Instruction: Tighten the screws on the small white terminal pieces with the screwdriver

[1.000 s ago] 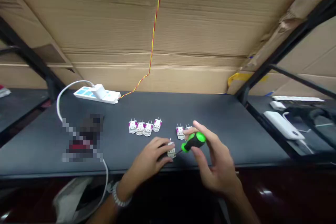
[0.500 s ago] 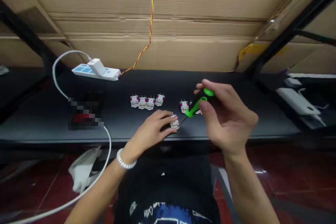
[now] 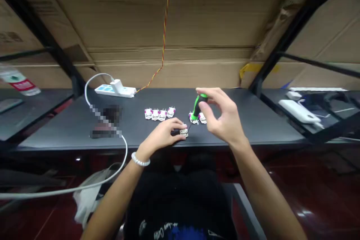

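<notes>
Near the front edge of the dark table, my left hand (image 3: 165,134) pinches a small white plug piece (image 3: 183,131) between thumb and fingers. My right hand (image 3: 222,114) is closed around the green and black handle of a screwdriver (image 3: 197,108). The screwdriver tilts, its thin shaft pointing down and left to the right side of the held piece. Whether the tip touches cannot be made out. Behind the left hand lie several white and purple plug pieces (image 3: 162,114) in a row. Two more plug pieces (image 3: 202,118) lie beside the screwdriver, partly covered by it.
A white power strip (image 3: 129,92) with a charger (image 3: 117,86) plugged in lies at the back left. Its white cable (image 3: 125,157) hangs over the front edge. A blurred dark item (image 3: 105,123) lies left. Black shelf posts (image 3: 260,71) stand at both sides, cardboard (image 3: 174,52) behind.
The head view has shifted, showing more at both sides. My right hand has shifted left, and the screwdriver stands steeper. My left hand still holds the plug piece.
</notes>
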Motion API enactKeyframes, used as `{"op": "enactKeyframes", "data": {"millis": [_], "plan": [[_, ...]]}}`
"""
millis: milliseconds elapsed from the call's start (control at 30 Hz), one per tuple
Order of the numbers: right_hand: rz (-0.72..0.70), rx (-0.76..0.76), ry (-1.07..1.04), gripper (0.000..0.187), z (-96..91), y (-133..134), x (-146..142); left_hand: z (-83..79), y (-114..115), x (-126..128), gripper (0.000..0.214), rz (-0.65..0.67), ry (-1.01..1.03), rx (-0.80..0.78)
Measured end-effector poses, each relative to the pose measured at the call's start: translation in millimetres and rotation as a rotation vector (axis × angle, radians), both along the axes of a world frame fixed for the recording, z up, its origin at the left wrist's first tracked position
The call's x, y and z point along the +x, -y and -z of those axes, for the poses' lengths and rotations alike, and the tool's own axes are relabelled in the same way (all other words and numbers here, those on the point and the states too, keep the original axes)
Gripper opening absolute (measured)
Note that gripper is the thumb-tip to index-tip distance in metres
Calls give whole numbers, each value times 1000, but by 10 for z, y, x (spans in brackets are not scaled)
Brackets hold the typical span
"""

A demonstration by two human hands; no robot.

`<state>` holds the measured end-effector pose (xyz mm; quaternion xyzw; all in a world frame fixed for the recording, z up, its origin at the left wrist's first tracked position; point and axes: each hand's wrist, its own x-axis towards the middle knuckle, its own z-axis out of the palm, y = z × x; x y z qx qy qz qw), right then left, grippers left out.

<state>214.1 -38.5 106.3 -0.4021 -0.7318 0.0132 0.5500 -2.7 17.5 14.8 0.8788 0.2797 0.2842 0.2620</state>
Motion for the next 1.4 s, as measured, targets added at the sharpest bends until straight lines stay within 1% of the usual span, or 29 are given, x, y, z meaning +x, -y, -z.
{"op": "enactKeyframes", "data": {"millis": [67, 133, 233, 300, 333, 433, 467, 500, 600, 633, 667, 700, 800, 833, 867, 900, 1000, 1067, 1133, 1200, 1233, 1267, 1300, 1400], "plan": [[77, 45, -33, 30, -12, -6, -21, -24, -4, -2, 29, 11, -7, -30], [98, 41, -85, 27, -5, -24, -29, -37, -12, -6, 31, 15, -10, -62], [-37, -29, -46, 37, 29, -50, -25, -49, -29, -13, 33, 24, 3, -71], [-72, -49, -17, 38, 63, -63, -35, -58, -40, -16, 33, 27, -4, -85], [-56, -30, -18, 37, 85, -69, -46, -64, -43, -17, 33, 26, -11, -93], [54, 71, -105, 34, 164, -86, -86, -86, -46, -12, 34, 10, -18, -109], [49, 73, -133, 33, 192, -89, -94, -94, -44, -9, 34, 5, -23, -115], [16, 53, -157, 33, 220, -89, -96, -102, -43, -5, 34, 5, -30, -116], [-154, -48, -199, 41, 288, -69, -76, -115, -37, 7, 35, 14, -61, -91], [-188, -63, -203, 41, 305, -59, -64, -112, -36, 13, 36, 20, -70, -75], [-189, -58, -202, 40, 322, -49, -52, -105, -35, 19, 37, 27, -76, -59], [-161, -38, -195, 38, 337, -42, -38, -93, -34, 26, 38, 30, -78, -45], [4, 55, -207, 36, 389, -36, 16, -40, -29, 48, 39, 21, -81, -12], [41, 73, -235, 34, 407, -37, 39, -22, -27, 54, 39, 17, -86, -2], [48, 66, -261, 32, 424, -38, 61, -6, -24, 60, 39, 11, -92, 6], [29, 37, -280, 31, 438, -36, 83, 7, -20, 64, 39, 8, -98, 15], [-105, -93, -301, 44, 454, -16, 124, 29, -5, 67, 39, 3, -98, 39], [-149, -117, -294, 48, 442, 1, 134, 34, 12, 62, 39, 1, -89, 52], [-90, -58, -270, 43, 420, 1, 141, 37, 33, 57, 39, -4, -86, 61], [40, 31, -260, 38, 404, -19, 154, 38, 56, 53, 39, -11, -91, 65], [91, 53, -264, 39, 402, -34, 162, 39, 66, 53, 39, -12, -94, 66], [111, 50, -269, 40, 405, -48, 169, 40, 74, 54, 40, -14, -96, 64], [96, 25, -276, 42, 411, -60, 173, 42, 79, 55, 40, -18, -95, 63], [-76, -79, -299, 47, 438, -65, 156, 56, 78, 58, 38, -21, -78, 62]]}}
